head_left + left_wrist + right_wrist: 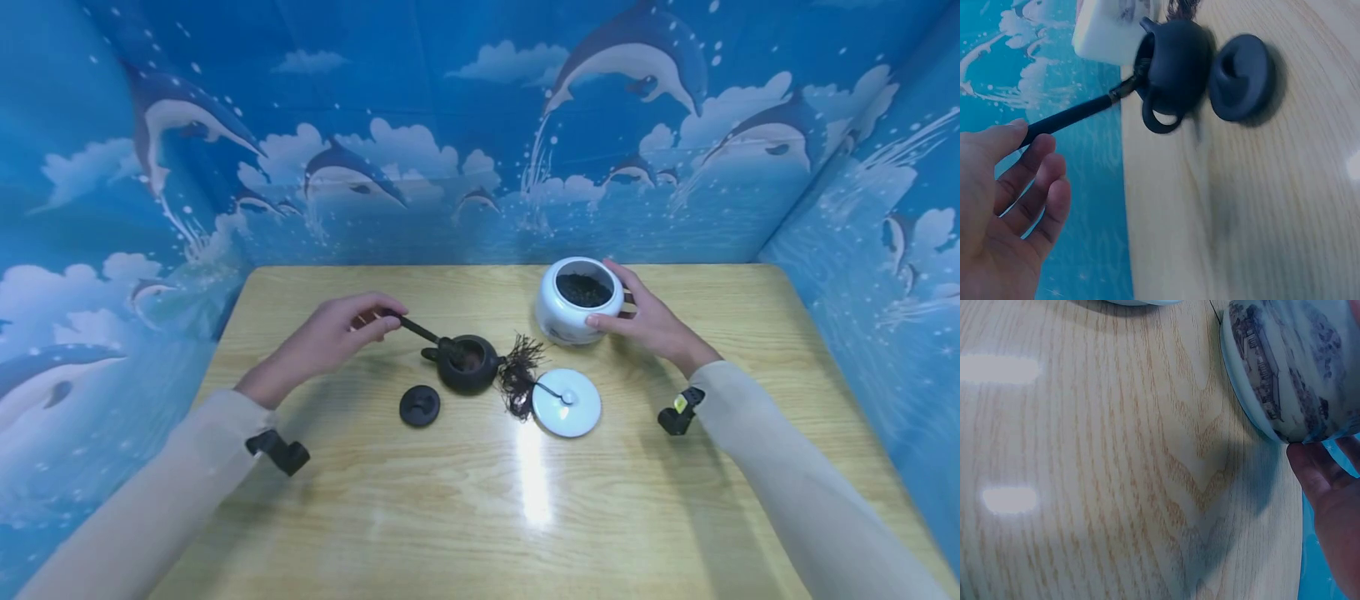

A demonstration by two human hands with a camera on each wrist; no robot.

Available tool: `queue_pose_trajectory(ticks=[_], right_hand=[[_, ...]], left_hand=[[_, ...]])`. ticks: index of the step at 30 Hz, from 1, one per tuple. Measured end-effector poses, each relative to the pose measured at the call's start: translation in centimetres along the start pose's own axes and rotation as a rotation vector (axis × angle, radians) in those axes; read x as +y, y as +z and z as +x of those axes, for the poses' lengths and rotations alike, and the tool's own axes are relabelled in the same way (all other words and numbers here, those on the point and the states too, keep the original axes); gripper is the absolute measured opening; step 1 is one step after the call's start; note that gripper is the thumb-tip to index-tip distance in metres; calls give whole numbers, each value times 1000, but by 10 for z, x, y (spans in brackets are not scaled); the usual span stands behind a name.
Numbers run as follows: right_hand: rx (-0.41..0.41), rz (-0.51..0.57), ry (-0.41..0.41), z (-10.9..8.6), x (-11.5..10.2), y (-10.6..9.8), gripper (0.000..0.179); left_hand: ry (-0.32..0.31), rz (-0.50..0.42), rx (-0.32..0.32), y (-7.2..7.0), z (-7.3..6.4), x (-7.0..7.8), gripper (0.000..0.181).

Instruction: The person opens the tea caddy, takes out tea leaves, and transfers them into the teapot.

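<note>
In the head view my left hand (341,333) pinches the dark handle of a tea scoop (417,330) between thumb and fingertips. The scoop's head, with dark leaves about it, lies in the mouth of a small black teapot (467,382). On the table in front of the pot is its black lid (420,406). My right hand (648,321) grips the right side of a white porcelain jar (555,312), thumb near the rim. Dark tea leaves (583,290) show inside the jar. The right wrist view shows a printed scene on the jar (1297,369).
A white jar lid (581,419) lies on the wooden table (450,500), right of the teapot. A dark stringy tassel (517,383) lies between pot and lid, its cord reaching the lid's knob. Blue dolphin-print cloth (420,200) walls the back and sides.
</note>
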State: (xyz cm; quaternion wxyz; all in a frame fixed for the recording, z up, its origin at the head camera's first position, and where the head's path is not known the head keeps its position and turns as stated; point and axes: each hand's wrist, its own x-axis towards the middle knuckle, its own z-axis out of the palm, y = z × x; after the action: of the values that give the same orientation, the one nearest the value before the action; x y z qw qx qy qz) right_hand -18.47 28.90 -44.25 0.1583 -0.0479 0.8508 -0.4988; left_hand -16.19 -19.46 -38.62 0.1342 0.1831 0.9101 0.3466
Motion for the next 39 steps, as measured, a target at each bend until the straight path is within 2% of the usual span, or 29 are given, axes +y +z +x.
queue_pose_trajectory(ticks=[6, 11, 16, 20, 24, 27, 30, 33, 36, 39], right_hand=[[-8, -7, 8, 1, 0, 0, 112], [-6, -1, 5, 0, 1, -1, 111], [1, 3, -3, 0, 0, -2, 111], [2, 1, -13, 0, 1, -1, 112], [-4, 5, -13, 1, 2, 0, 113], [-9, 1, -5, 1, 3, 1, 113], [-3, -4, -3, 0, 3, 0, 112], [3, -1, -10, 0, 4, -2, 112], [2, 2, -17, 0, 4, -1, 112], [-1, -1, -17, 1, 3, 0, 113]], left_hand=[[115, 145, 11, -3, -2, 13, 29], [142, 193, 13, -6, -3, 20, 30], [153, 177, 30, -8, -3, 21, 29], [90, 76, 54, -7, -2, 13, 30], [-23, -136, 81, -6, 0, 1, 35], [-67, -267, 108, -4, 7, -4, 39], [-55, -328, 148, 1, 19, -1, 41], [-21, -386, 185, 6, 35, 8, 40], [30, -443, 198, 10, 50, 21, 36], [93, -483, 185, 14, 63, 35, 34]])
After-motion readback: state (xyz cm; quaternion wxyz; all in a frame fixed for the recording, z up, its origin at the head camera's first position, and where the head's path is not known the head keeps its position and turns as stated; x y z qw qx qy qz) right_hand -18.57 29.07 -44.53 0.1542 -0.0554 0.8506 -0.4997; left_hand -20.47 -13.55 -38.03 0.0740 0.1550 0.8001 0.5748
